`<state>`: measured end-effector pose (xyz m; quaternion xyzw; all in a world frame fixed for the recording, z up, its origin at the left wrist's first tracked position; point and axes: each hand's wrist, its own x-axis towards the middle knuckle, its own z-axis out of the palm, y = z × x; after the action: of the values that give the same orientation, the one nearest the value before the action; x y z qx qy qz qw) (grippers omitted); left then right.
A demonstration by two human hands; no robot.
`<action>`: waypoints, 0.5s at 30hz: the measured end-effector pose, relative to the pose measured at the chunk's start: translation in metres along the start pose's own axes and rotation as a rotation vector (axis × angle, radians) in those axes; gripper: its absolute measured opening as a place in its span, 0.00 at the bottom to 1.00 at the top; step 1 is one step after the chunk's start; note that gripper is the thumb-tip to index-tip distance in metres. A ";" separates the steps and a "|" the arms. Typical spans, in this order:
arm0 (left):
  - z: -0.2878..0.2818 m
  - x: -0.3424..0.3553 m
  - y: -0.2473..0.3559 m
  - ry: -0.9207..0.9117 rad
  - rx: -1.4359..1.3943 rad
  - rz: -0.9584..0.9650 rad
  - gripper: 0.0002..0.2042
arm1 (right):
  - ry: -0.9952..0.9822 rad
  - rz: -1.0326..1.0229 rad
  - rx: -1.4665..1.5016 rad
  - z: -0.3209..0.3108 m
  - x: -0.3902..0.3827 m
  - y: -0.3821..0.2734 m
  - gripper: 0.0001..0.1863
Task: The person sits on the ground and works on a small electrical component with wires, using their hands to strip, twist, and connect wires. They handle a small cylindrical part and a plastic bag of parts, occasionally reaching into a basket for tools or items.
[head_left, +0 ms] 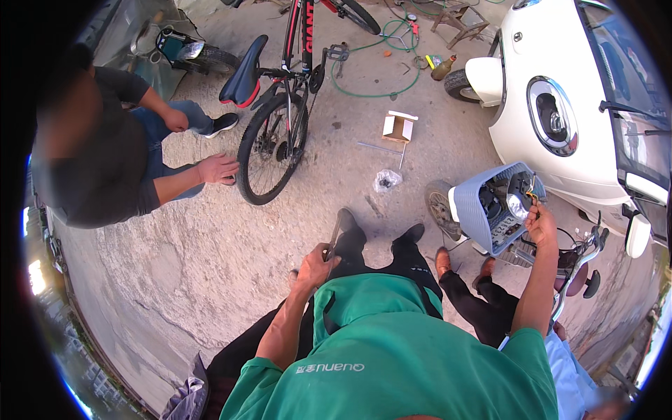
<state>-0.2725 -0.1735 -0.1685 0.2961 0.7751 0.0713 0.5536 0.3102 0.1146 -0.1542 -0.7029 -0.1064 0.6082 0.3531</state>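
Note:
My left hand (316, 267) is closed round a slim, dark, long hand tool (334, 233) that points up and away beside my leg; its exact kind is too small to tell. On the right, my right hand (541, 225) is raised with its fingers pinched together at the rim of a grey-blue plastic basket (480, 210). Yellow-orange wires (532, 194) show at those fingertips. Inside the basket lies a round dark part with a shiny silver face (518, 204), the wires running near it. The basket sits on the front of a two-wheeler with a wheel (442, 208) below.
A black and red bicycle (273, 133) stands ahead, a seated person's hand (218, 169) near its rear wheel. A small open box (398, 129), thin rods and a plastic bag (387, 180) lie on the concrete. A white car (521, 70) stands right; another person's shoes (443, 261) are close by.

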 end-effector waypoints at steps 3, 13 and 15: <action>0.007 0.006 -0.003 -0.027 0.033 0.037 0.29 | -0.101 -0.132 0.034 0.024 -0.052 -0.017 0.09; 0.023 0.073 -0.041 -0.134 0.110 0.001 0.27 | -0.436 -0.197 -0.017 0.152 -0.182 0.036 0.11; 0.015 0.080 -0.046 -0.141 0.140 -0.015 0.26 | -0.460 -0.079 -0.103 0.172 -0.181 0.072 0.13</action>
<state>-0.2934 -0.1711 -0.2592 0.3325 0.7395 -0.0084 0.5852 0.0870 0.0202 -0.0595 -0.5583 -0.2426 0.7317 0.3067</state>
